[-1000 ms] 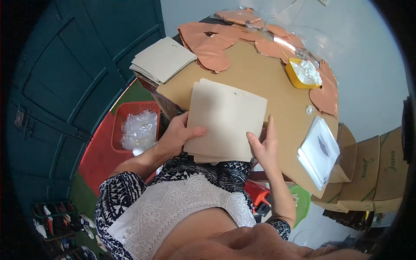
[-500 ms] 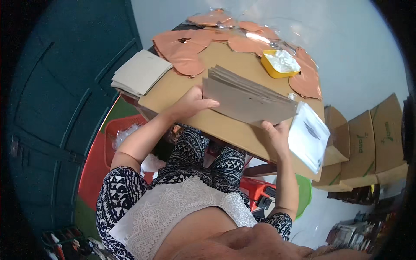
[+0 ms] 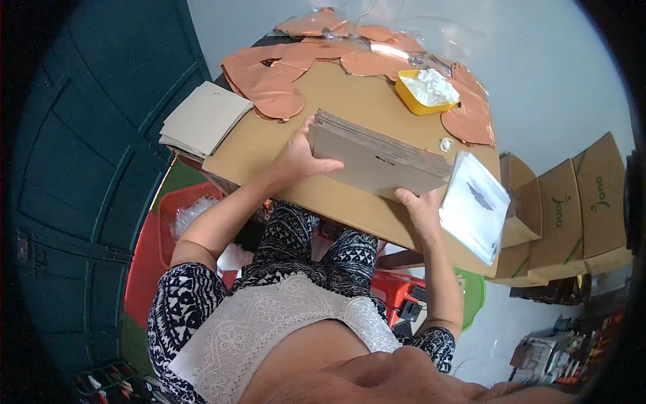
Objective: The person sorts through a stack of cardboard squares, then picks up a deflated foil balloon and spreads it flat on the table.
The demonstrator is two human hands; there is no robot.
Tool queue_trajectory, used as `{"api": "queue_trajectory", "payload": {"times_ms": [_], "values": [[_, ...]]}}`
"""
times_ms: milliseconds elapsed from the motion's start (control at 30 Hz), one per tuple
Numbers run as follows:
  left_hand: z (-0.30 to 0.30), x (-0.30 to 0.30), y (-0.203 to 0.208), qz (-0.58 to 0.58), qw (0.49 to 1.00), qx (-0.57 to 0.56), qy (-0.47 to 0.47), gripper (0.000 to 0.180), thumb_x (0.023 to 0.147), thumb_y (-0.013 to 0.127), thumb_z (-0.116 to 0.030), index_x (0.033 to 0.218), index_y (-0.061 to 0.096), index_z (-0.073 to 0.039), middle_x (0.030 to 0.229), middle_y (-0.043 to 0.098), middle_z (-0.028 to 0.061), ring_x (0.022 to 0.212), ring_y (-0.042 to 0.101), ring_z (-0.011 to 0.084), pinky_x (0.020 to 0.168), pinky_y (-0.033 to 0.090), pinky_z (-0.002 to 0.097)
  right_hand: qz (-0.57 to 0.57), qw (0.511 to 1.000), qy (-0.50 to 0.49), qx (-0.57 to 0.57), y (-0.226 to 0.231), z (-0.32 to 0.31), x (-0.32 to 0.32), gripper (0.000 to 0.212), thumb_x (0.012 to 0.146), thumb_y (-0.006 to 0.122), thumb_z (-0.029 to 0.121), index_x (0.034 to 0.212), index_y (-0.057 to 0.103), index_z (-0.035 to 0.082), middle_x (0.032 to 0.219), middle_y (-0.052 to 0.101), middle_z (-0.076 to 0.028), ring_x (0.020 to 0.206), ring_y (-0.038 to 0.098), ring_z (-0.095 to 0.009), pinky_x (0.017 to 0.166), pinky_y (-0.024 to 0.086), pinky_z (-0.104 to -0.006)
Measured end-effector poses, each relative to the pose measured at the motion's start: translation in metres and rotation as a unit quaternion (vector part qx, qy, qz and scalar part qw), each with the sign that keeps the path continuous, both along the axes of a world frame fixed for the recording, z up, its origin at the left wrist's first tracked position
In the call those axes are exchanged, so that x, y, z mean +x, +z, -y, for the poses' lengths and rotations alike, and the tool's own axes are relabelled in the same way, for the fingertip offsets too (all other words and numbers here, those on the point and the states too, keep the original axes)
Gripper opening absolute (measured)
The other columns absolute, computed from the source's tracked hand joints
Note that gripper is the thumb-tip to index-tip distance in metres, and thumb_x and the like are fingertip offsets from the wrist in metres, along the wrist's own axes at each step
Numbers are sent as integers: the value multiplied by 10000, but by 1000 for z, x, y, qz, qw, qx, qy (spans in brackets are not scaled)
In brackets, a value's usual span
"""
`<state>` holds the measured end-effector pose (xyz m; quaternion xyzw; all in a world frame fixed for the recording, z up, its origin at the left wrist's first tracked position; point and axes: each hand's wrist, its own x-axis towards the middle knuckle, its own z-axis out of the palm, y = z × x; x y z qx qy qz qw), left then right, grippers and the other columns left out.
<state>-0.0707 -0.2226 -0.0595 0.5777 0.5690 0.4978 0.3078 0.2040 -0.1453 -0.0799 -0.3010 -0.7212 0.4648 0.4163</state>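
Observation:
Between my two hands stands a stack of grey-brown cardboard sheets (image 3: 377,159), tilted on its long edge over the near part of the table (image 3: 269,151). My left hand (image 3: 304,159) grips the stack's left end, thumb across the front sheet and fingers behind. At the lower right corner my right hand (image 3: 420,207) clasps it, thumb in front; its other fingers are partly hidden. Another pile of cardboard sheets (image 3: 207,116) lies at the table's left edge. Close to my right hand is a pile of white printed sheets (image 3: 475,205), seemingly in clear plastic.
Orange balloon-like foil pieces (image 3: 274,79) and clear plastic line the table's far side. A yellow tub (image 3: 422,104) of white crumpled material stands at far right, a small white scrap (image 3: 446,144) nearby. Cardboard boxes (image 3: 562,212) stand right; a red basket (image 3: 176,225) sits below left.
The stack's sheets, fanned apart at the top before, now lie closer together with their edges more even. Both hands keep hold of it. The whole view has shifted slightly.

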Motion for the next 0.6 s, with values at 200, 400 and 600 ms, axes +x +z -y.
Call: {"api": "queue_trajectory", "payload": {"times_ms": [200, 400, 600], "values": [[-6, -1, -28, -40, 999, 23, -7, 908, 626, 818, -238, 1321, 296, 26, 1184, 525, 163, 1098, 517, 252, 956, 403, 348, -35, 999, -16, -34, 3, 6, -16, 935, 685, 805, 321, 1380, 276, -15, 1248, 470, -134, 1155, 462, -235, 982, 377, -335], [-1, 4, -24, 41, 996, 65, -35, 817, 714, 732, -198, 1336, 252, 25, 1255, 458, 190, 1181, 457, 276, 988, 372, 373, -24, 992, -12, -126, 15, 8, -16, 621, 713, 796, 252, 1174, 464, 1, 1043, 585, -56, 956, 554, -158, 835, 464, -294], [-1, -3, -55, -5, 999, 46, -22, 677, 814, 566, -177, 1340, 219, 71, 1300, 372, 242, 1263, 354, 324, 1066, 254, 392, 44, 992, 38, -111, 8, 4, -7, 491, 780, 736, 242, 1130, 506, -16, 1027, 595, -72, 934, 555, -178, 838, 451, -316]]}}
